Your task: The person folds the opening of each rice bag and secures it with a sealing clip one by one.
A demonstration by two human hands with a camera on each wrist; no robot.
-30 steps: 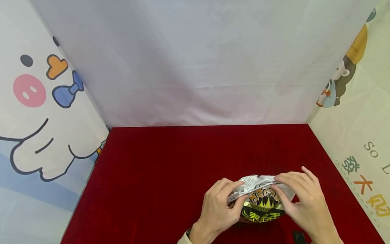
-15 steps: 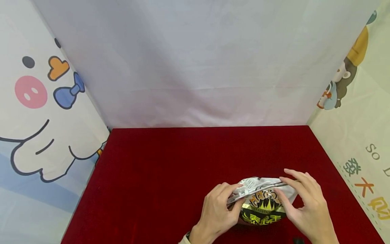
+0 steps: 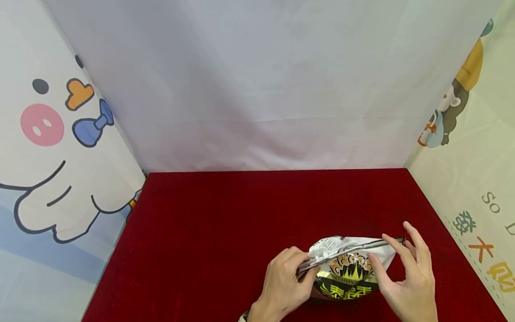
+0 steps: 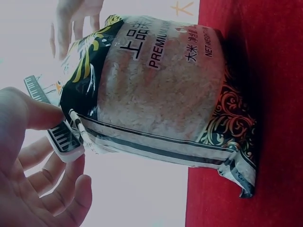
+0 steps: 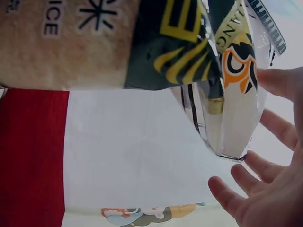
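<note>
A clear plastic bag of rice (image 3: 346, 279), printed in black, gold and orange, stands upright near the front of the table, right of centre. Its top is gathered along a long bag clip (image 4: 60, 137) striped like piano keys. With thumb and forefinger, my left hand (image 3: 283, 281) pinches the clip's left end; the other fingers are loosely bent in the left wrist view. My right hand (image 3: 412, 273) is at the bag's right top corner, fingers spread apart. Its thumb is at the printed front and its forefinger at the top edge; I cannot tell how firmly they touch.
The bag stands on a red cloth-covered table (image 3: 225, 232). A pale curtain (image 3: 257, 89) rises behind it. Printed cloths hang at the left (image 3: 44, 192) and right (image 3: 470, 179) sides.
My right hand has slid to the right along the bag's top edge, and its fingers have spread apart. The left hand keeps its pinch at the left end of the clip.
</note>
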